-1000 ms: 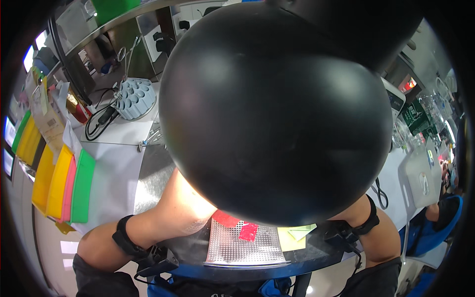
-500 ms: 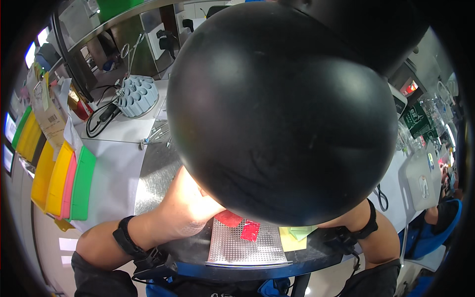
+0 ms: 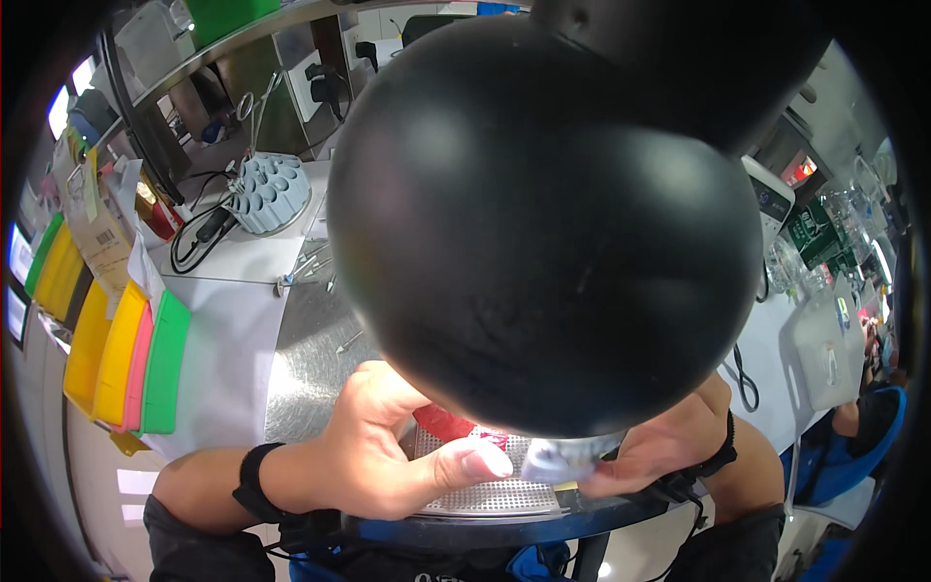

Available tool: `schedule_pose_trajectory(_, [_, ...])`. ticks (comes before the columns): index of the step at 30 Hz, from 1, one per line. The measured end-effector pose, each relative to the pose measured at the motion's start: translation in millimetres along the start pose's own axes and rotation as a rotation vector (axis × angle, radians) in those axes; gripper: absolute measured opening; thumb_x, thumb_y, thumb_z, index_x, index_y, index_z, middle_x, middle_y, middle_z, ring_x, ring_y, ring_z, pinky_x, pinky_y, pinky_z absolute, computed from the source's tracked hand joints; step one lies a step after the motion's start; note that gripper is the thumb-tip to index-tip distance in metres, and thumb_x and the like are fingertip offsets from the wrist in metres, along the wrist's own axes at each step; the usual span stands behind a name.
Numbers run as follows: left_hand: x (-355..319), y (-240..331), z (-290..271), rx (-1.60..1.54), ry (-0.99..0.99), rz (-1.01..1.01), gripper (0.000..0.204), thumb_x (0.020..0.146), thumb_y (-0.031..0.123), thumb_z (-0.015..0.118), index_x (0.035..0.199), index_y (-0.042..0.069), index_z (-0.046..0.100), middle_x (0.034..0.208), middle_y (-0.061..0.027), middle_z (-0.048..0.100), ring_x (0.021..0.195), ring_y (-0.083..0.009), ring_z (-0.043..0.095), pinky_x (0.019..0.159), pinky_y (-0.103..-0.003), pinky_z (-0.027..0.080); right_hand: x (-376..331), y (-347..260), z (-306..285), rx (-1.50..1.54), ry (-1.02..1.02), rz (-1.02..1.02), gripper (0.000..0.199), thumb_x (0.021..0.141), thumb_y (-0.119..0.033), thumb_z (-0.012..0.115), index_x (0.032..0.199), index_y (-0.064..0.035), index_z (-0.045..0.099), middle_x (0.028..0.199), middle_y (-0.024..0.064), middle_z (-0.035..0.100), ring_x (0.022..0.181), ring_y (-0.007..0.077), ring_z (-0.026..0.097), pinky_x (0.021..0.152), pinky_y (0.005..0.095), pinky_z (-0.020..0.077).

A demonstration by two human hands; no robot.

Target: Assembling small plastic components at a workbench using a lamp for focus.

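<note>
A large black lamp head [image 3: 543, 233] covers the middle of the head view and hides part of both hands. Below its left edge is my left hand [image 3: 393, 451], its thumb stretched out over a perforated metal tray [image 3: 485, 500] and its other fingers mostly hidden. The thumb stands apart from the fingers, and I see nothing in that hand. My right hand [image 3: 669, 441] pinches a pale grey-white piece [image 3: 567, 460], too blurred to name, above the tray's right side. Red sheet material [image 3: 441, 423] and a smaller red piece [image 3: 495, 438] lie on the tray.
At the left stand a grey round tool holder [image 3: 270, 194] with scissor-like handles and yellow, pink and green bins [image 3: 165, 364]. Thin metal tools [image 3: 308, 267] lie on the metal worktop. At the right are a black cable [image 3: 745, 378], a translucent container [image 3: 824, 354] and another person's arm [image 3: 846, 419].
My left hand has come down and nearer, its thumb now showing. My right hand has come out from under the lamp with the pale piece, covering most of the yellow and green papers.
</note>
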State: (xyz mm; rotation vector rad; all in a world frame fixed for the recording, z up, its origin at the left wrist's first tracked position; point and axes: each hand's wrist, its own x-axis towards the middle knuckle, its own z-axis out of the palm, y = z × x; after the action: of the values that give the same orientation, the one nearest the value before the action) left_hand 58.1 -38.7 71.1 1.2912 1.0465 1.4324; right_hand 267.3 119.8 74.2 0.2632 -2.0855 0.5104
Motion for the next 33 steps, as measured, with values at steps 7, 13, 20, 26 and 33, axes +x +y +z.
schedule_pose_trajectory(7, [0.9,-0.2,4.2,0.242,-0.153,0.172,0.069,0.074,0.028,0.096,0.127,-0.002,0.063,0.119,-0.0129,0.064,0.097,-0.0195,0.069,0.085,-0.032,0.055,14.6,-8.7,-15.0,0.223,-0.084,-0.056,0.028,0.078,-0.017,0.086,0.102,-0.0123,0.073,0.104,0.0053,0.069,0.083,0.0253,0.070,0.068,0.0322,0.0554])
schedule_pose_trajectory(13, [3.1,6.7,9.8,0.222,-0.081,0.268,0.050,0.079,0.012,0.088,0.124,0.000,0.069,0.092,-0.0082,0.076,0.081,-0.0187,0.072,0.077,-0.030,0.055,21.5,-11.4,-19.4,0.146,-0.142,-0.127,0.025,0.084,-0.017,0.082,0.100,-0.0100,0.064,0.104,0.0131,0.070,0.082,0.0261,0.072,0.061,0.0320,0.0526])
schedule_pose_trajectory(20, [13.8,3.2,11.8,0.447,0.038,0.897,0.043,0.073,0.007,0.088,0.111,0.023,0.079,0.116,-0.0154,0.064,0.082,-0.0242,0.070,0.074,-0.030,0.057,33.8,-27.6,-4.2,-0.403,0.009,-0.241,0.023,0.079,-0.009,0.075,0.102,-0.0081,0.071,0.100,0.0065,0.070,0.062,0.0135,0.061,0.052,0.0256,0.0372])
schedule_pose_trajectory(26, [7.4,9.4,11.2,0.575,-0.011,1.022,0.037,0.073,0.008,0.090,0.107,0.018,0.076,0.124,-0.0172,0.062,0.099,-0.0278,0.068,0.085,-0.036,0.062,36.0,-38.5,-12.7,-0.482,-0.136,-0.235,0.037,0.085,-0.019,0.084,0.111,-0.0060,0.061,0.101,0.0103,0.067,0.060,0.0117,0.060,0.048,0.0241,0.0398])
schedule_pose_trajectory(33, [-0.7,18.4,13.1,0.655,-0.021,0.911,0.040,0.075,0.006,0.091,0.109,0.018,0.074,0.130,-0.0123,0.063,0.108,-0.0270,0.066,0.091,-0.035,0.060,33.6,-39.7,-14.0,-0.461,-0.073,-0.257,0.029,0.085,-0.012,0.081,0.108,-0.0064,0.064,0.101,0.0101,0.067,0.058,0.0107,0.058,0.049,0.0233,0.0391])
